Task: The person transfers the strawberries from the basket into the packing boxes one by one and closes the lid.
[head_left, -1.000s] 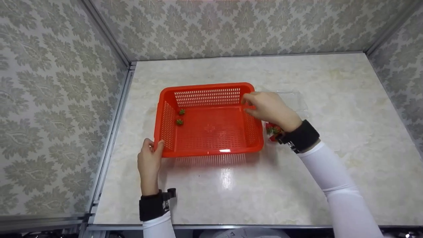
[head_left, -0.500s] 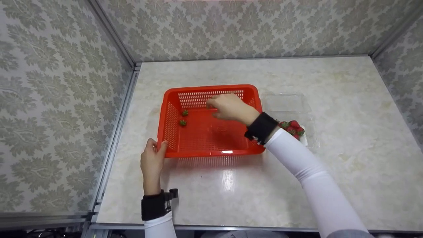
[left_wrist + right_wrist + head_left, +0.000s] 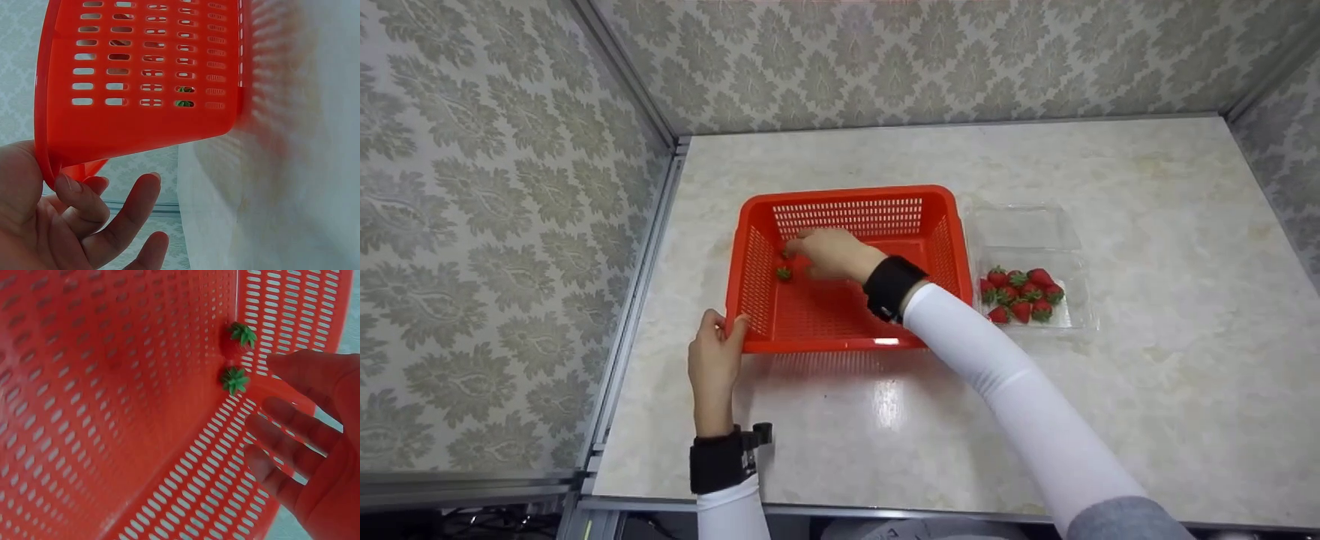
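A pale marbled countertop (image 3: 1147, 390) fills a booth walled on three sides by damask-patterned wallpaper, with metal rails along its left and near edges. At centre frame in the head view sits a red perforated plastic basket (image 3: 847, 334), tipped slightly as the wrist views suggest, and on its floor near the left wall lie two small strawberries with green leafy caps (image 3: 784, 274), red against red so that mostly the caps stand out. The right hand (image 3: 829, 253) reaches inside with fingers spread and nearly straight, fingertips just beside the two berries; whether they touch is hard to tell. The left hand (image 3: 714, 361) grips the basket's lower left corner, thumb over the rim and fingers curled beneath. Just right of the basket lies an open clear plastic clamshell box (image 3: 1027, 225) holding a cluster of red strawberries (image 3: 1020, 294) in its nearer half; its transparent edges are faint. Bare counter lies open to the right, behind and in front of the basket; the left side is close to the wall. The right forearm covers part of the basket floor. A second ago the right hand was at the basket's right rim, hiding the box; it has since crossed to the left side.
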Motion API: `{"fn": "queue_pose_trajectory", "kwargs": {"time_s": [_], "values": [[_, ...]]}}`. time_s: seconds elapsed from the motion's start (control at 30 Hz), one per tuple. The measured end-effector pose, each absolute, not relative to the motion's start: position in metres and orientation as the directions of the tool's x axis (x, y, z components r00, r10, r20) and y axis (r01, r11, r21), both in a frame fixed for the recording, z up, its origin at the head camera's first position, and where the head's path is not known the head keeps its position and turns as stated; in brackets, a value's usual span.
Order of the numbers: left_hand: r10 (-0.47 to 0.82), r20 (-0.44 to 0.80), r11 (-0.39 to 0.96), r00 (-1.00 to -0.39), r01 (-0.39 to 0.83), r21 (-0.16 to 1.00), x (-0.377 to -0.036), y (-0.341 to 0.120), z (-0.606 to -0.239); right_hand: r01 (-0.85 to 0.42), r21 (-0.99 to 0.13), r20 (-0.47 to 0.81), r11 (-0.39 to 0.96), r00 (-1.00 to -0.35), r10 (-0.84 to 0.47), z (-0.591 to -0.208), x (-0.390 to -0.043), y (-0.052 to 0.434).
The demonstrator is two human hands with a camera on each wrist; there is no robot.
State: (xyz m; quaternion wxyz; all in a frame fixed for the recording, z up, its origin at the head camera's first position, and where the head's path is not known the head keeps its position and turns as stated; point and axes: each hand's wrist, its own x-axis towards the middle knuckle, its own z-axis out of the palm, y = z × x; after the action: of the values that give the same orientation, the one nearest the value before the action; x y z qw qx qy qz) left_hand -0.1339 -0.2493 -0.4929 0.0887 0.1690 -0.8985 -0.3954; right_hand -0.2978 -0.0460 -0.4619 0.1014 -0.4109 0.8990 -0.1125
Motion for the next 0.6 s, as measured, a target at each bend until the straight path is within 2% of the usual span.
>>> {"fn": "queue_pose_trajectory", "kwargs": {"time_s": [0.2, 0.47, 0.6], "values": [[-0.367, 0.021, 0.63, -0.93, -0.232, 0.741, -0.133, -0.251, -0.493, -0.697, -0.286, -0.134, 0.658, -0.651, -0.747, -0.472, -0.299, -0.062], [-0.378, 0.021, 0.628, -0.926, -0.24, 0.74, -0.134, -0.252, -0.493, -0.723, -0.244, -0.153, 0.646, -0.629, -0.762, -0.475, -0.299, -0.078], [-0.376, 0.014, 0.631, -0.926, -0.245, 0.736, -0.135, -0.251, -0.493, -0.714, -0.261, -0.169, 0.649, -0.628, -0.759, -0.477, -0.297, -0.083]]}}
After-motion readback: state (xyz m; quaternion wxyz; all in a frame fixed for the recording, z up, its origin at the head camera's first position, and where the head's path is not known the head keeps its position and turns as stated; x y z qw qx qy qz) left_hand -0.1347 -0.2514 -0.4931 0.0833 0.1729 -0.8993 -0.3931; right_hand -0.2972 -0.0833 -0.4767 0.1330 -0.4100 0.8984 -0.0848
